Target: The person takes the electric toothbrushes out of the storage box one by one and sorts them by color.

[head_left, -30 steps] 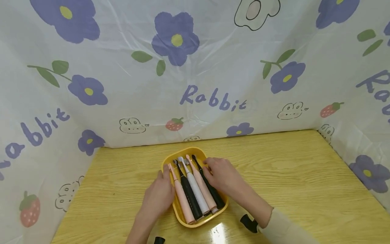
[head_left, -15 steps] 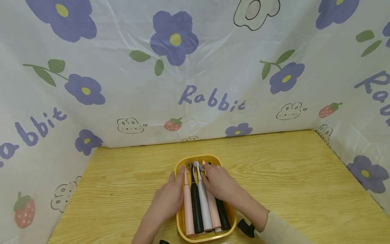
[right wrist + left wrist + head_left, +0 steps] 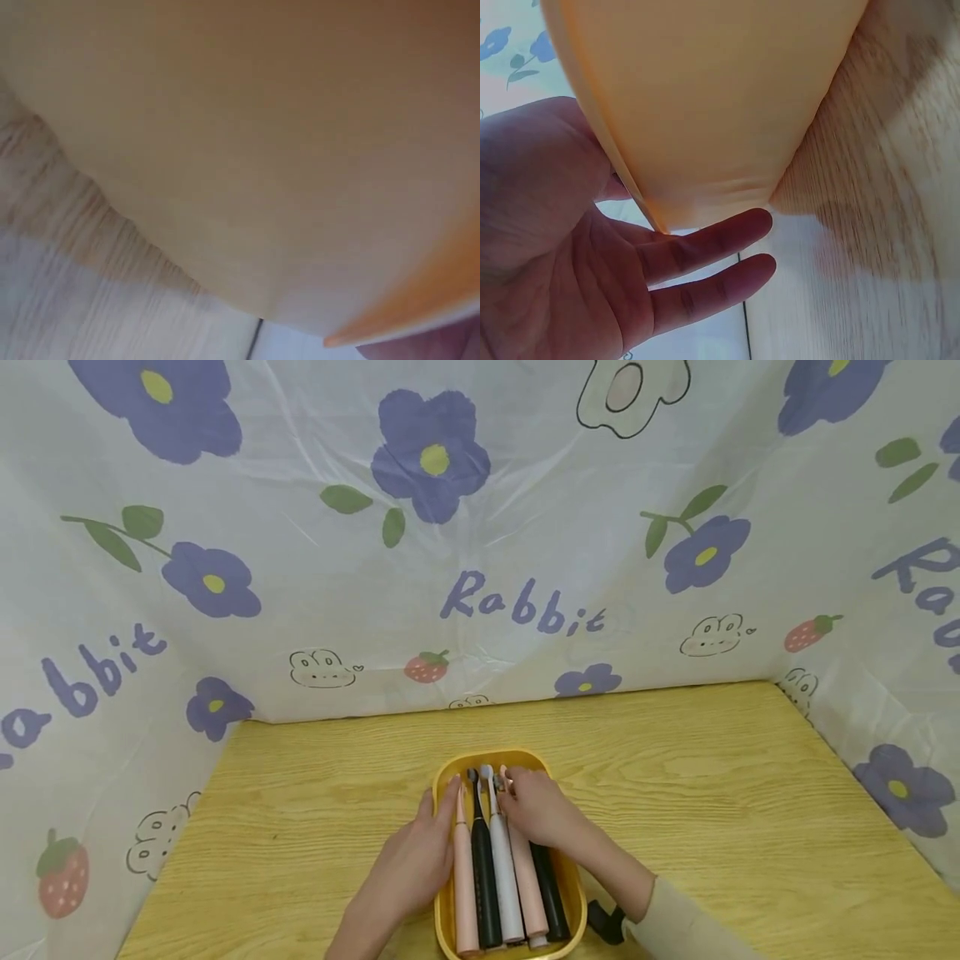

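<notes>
Tray (image 3: 573, 897), lower centre, is gripped by left hand (image 3: 420, 853); grip of right hand (image 3: 542, 810) cannot be told; toothbrushes (image 3: 486, 878) could be spilled by tilting.

Before you is a table (image 3: 675, 777) with yellow wood grain; directly on it stands one yellow tray (image 3: 573, 893), flat.

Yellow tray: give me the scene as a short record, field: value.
tray: yellow, on wooden table
contents: toothbrushes, brush heads at far end
top layer, left to right: pink, black, white, pink, black
underneath: more, partly hidden; count unclear
left grip: holding left rim, thumb inside tray
right grip: over right rim, fingertips near brush heads; hold unclear
backdrop: white, purple flowers
</notes>
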`<state>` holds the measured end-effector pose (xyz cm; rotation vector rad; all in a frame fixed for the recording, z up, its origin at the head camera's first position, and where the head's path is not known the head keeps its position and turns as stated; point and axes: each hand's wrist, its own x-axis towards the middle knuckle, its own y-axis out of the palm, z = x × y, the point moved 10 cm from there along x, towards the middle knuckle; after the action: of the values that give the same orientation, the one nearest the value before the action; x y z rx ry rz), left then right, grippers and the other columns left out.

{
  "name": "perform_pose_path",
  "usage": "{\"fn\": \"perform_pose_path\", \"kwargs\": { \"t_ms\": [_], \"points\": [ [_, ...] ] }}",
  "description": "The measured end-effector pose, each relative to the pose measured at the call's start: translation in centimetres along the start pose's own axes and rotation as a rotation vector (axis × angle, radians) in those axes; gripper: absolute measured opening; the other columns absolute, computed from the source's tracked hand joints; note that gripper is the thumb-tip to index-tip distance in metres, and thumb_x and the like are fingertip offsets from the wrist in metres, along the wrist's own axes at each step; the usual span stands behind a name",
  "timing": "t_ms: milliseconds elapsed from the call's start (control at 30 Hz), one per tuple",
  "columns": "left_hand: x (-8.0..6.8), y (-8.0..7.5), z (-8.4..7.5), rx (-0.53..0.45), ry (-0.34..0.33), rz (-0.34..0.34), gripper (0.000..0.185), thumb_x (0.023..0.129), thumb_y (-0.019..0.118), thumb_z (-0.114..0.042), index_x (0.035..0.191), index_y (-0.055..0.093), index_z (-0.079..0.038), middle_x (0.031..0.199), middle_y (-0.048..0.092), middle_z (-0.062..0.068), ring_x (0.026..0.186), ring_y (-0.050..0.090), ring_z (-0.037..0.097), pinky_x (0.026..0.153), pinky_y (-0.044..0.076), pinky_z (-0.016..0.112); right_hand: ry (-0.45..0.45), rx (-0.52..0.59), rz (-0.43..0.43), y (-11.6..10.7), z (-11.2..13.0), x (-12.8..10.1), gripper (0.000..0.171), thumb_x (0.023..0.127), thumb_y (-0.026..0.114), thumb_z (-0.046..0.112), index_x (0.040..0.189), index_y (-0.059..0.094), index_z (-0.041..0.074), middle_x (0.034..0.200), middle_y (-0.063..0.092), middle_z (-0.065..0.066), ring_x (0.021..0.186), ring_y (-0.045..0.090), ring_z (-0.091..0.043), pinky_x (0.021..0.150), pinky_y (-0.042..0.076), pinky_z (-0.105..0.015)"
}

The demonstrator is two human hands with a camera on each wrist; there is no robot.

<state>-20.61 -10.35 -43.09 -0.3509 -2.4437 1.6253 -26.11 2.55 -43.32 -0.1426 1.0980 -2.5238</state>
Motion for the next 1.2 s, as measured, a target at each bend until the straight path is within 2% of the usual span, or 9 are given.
{"fn": "perform_pose_path", "kwargs": {
  "t_ms": [100,200,333,433,600,733,933,1133,1200],
  "points": [
    [0.0,0.1,0.1,-0.02,-0.008,0.013,0.07,0.099,0.056,-0.006,0.163,0.027,-0.009,0.147,0.04,0.043,0.079,0.069,0.036,0.059,0.057,0.045,0.036,0.091,0.008,-0.1,-0.5,0.1,0.025,0.101,0.061,0.01,0.115,0.062,-0.01,0.077,0.061,-0.01,0.056,0.051,-0.015,0.05,0.044,-0.029],
    [0.0,0.2,0.5,-0.066,-0.041,0.02,0.071,0.099,0.054,-0.007,0.163,0.024,-0.006,0.15,0.037,0.041,0.095,0.069,0.041,0.075,0.059,0.05,0.068,0.166,0.009,-0.1,-0.8,0.1,0.041,0.097,0.067,0.011,0.129,0.058,-0.013,0.087,0.067,-0.013,0.064,0.059,-0.016,0.056,0.051,-0.031],
    [-0.1,0.3,1.1,-0.145,-0.092,-0.003,0.071,0.099,0.053,-0.006,0.161,0.02,0.003,0.155,0.034,0.035,0.13,0.053,0.046,0.106,0.045,0.056,0.061,0.235,0.03,0.0,-0.4,-0.1,0.056,0.089,0.074,0.006,0.137,0.052,-0.013,0.091,0.065,-0.01,0.073,0.062,-0.019,0.064,0.056,-0.034],
    [-0.2,0.3,1.2,-0.16,-0.104,-0.028,0.07,0.098,0.052,-0.005,0.159,0.021,0.009,0.156,0.035,0.033,0.136,0.047,0.044,0.11,0.04,0.055,0.027,0.272,0.058,0.1,0.1,-0.5,0.058,0.084,0.077,-0.001,0.136,0.052,-0.011,0.091,0.062,-0.008,0.076,0.062,-0.019,0.067,0.056,-0.035],
    [-0.2,0.3,1.3,-0.116,-0.108,-0.046,0.068,0.097,0.054,-0.006,0.156,0.026,0.012,0.152,0.041,0.033,0.12,0.061,0.04,0.098,0.052,0.053,-0.003,0.359,0.148,0.3,0.8,-1.5,0.061,0.085,0.077,-0.004,0.14,0.051,-0.01,0.102,0.066,-0.011,0.084,0.064,-0.019,0.072,0.057,-0.036],
    [-0.2,0.4,1.3,-0.064,-0.115,-0.046,0.066,0.097,0.056,-0.008,0.154,0.03,0.012,0.15,0.045,0.031,0.096,0.068,0.029,0.076,0.059,0.047,-0.027,0.537,0.255,0.6,1.4,-2.3,0.054,0.091,0.07,-0.008,0.14,0.049,-0.014,0.105,0.069,-0.018,0.091,0.069,-0.023,0.079,0.059,-0.035],
    [0.0,0.5,1.4,-0.035,-0.132,-0.032,0.068,0.095,0.058,-0.009,0.154,0.031,0.012,0.154,0.042,0.03,0.076,0.062,0.021,0.058,0.054,0.038,0.042,0.763,0.354,0.9,1.0,-3.9,0.043,0.095,0.063,-0.007,0.136,0.051,-0.011,0.106,0.069,-0.021,0.092,0.071,-0.026,0.068,0.058,-0.032],
    [-0.1,0.3,1.4,0.005,-0.127,-0.059,0.065,0.095,0.057,-0.01,0.153,0.036,0.011,0.153,0.045,0.027,0.081,0.065,0.023,0.06,0.056,0.041,0.08,0.787,0.433,2.0,0.4,-5.6,0.041,0.095,0.066,-0.004,0.133,0.053,-0.009,0.102,0.071,-0.016,0.09,0.071,-0.024,0.07,0.061,-0.035],
    [-0.2,0.1,1.3,0.017,-0.112,-0.085,0.064,0.095,0.056,-0.011,0.153,0.038,0.01,0.153,0.046,0.027,0.093,0.069,0.029,0.067,0.058,0.044,0.067,0.782,0.436,2.1,0.3,-6.0,0.043,0.096,0.065,-0.006,0.136,0.052,-0.009,0.103,0.071,-0.015,0.092,0.071,-0.024,0.07,0.061,-0.035]
  ]
}}
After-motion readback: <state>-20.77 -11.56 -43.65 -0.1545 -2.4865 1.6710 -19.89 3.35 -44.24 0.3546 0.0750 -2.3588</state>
